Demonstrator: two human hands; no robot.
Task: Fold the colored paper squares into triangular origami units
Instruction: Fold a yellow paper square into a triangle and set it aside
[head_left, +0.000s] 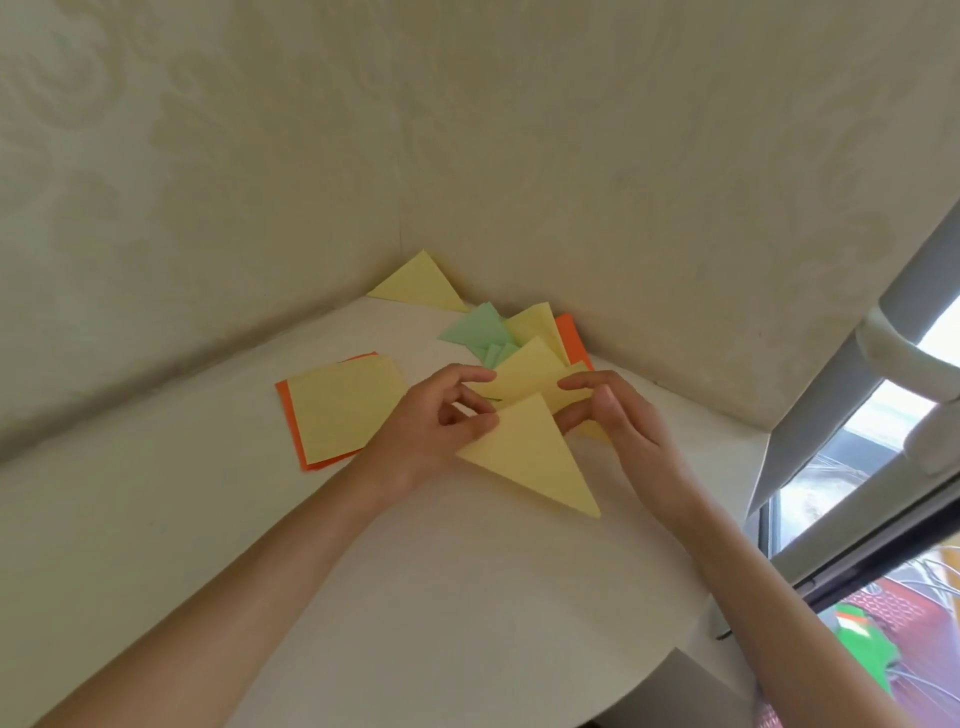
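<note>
Left hand (441, 418) and right hand (621, 410) both pinch the yellow triangle (535, 460) just above the table (467, 597). Pile (524, 332) sits jammed in the wall corner, squares (343, 410) to the left, and there's open room toward the rounded near edge.

Cream wallpaper (519, 130), faint damask pattern, on two walls meeting in a corner. White tabletop (182, 519), rounded front edge, set into that corner. White-framed window (815, 415) at right, with handle (888, 356); daylight through the glass.

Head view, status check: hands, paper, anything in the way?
Grips: left hand and right hand both pinch yellow triangle near its top. Unfolded stack to its left, folded pile behind. Nothing obstructing.
</note>
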